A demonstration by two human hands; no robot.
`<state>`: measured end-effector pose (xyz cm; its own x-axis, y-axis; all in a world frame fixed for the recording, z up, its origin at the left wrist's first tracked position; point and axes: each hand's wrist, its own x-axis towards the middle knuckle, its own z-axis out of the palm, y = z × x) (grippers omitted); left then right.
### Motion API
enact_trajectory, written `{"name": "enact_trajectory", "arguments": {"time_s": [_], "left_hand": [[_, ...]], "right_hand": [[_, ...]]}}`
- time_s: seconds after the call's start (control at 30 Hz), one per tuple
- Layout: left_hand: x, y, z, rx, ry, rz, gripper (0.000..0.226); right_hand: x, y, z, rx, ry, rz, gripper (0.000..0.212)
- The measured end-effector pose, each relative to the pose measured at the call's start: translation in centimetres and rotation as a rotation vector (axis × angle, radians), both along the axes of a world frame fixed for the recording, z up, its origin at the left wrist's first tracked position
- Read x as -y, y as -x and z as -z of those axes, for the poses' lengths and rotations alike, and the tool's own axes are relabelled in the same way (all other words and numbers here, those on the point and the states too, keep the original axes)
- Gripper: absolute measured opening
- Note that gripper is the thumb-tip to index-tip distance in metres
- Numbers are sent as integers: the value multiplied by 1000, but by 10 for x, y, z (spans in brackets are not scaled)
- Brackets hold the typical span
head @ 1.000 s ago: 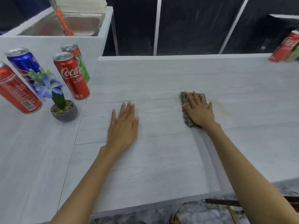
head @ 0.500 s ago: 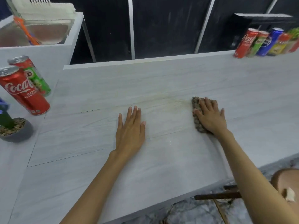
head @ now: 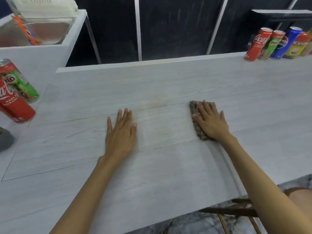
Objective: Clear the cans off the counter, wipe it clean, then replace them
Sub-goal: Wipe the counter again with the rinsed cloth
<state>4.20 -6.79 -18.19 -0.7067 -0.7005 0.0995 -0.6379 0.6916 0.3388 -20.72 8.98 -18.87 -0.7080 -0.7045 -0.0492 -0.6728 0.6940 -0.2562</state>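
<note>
The right hand (head: 211,122) lies flat, fingers straight, pressing a speckled brown cloth (head: 195,120) onto the pale counter (head: 168,174). The left hand (head: 120,134) rests spread beside it. Cans stand at the far right (head: 276,44) and left edge (head: 15,105), perhaps seven in all.

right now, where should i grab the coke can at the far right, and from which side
Probably round the mid body of the coke can, coming from its open left or front side: it stands upright with nothing on its left and the milo can close on its right.
</note>
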Motion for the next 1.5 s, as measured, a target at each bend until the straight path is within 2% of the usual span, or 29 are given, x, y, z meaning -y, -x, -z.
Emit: {"name": "enact_trajectory", "arguments": {"time_s": [0.07, 0.13, 0.23, 0.33, 0.43, 0.5, 0.6, 0.67, 0.7, 0.8, 0.9, 0.97, 1.03, 1.1, 1.2, 1.27, 1.3, 1.4, 1.5], "left_hand": [[2, -3, 2, 2, -2, -19, 53], [6, -7, 5, -1, -6, -37, 53], [16, -10, 6, -1, -5, -59, 53], [23, -10, 6, 7, 4, -86, 53], [28, -12, 5, -11, 26, -101, 53], [32, -15, 5, -25, 31, -108, 53], [38, -18, 6, -35, 15, -133, 52], [42, -17, 6, -25, 7, -147, 52], [44, -17, 7, -20, 4, -157, 52], [51, -20, 5, -30, 11, -188, 52], [57, -29, 5, -21, 25, -211, 53], [59, -35, 6, -22, 28, -226, 53], [58, -39, 7, -22, 42, -225, 54], [56, -41, 9, -23, 52, -225, 54], [52, -45, 10, -10, 43, -238, 53], [51, -51, 10, -8, 38, -253, 53], [49, -56, 9, -8, 38, -260, 54], [48, -72, 7, -7, 44, -303, 54], [47, -92, 5, -6, 59, -353, 53]], "right_hand": [[27, 19, -6, 20, -10, 109, 59], [67, 9, -8, 31, 0, 89, 59], [111, -47, -4, 44, 30, -135, 59], [105, -117, 8, 10, 98, -456, 59], [72, -108, 12, -13, 121, -594, 58], [63, -60, 9, -46, 94, -492, 57], [80, 4, -2, 3, 0, -182, 58], [114, 8, -6, 25, -23, -81, 59], [136, -2, -7, 32, -26, -100, 60], [181, -66, -3, 46, -3, -338, 59], [161, -133, 6, 26, 76, -669, 57], [123, -141, 9, 18, 103, -867, 57], [94, -114, 9, 15, 107, -951, 57], [88, -66, 6, -13, 79, -845, 56], [122, -3, -4, 10, -26, -458, 57], [162, 0, -9, 28, -48, -308, 58], [181, -13, -10, 36, -47, -301, 59], [218, -95, -4, 62, -26, -510, 58], [191, -181, 7, 18, 44, -847, 57]]}}
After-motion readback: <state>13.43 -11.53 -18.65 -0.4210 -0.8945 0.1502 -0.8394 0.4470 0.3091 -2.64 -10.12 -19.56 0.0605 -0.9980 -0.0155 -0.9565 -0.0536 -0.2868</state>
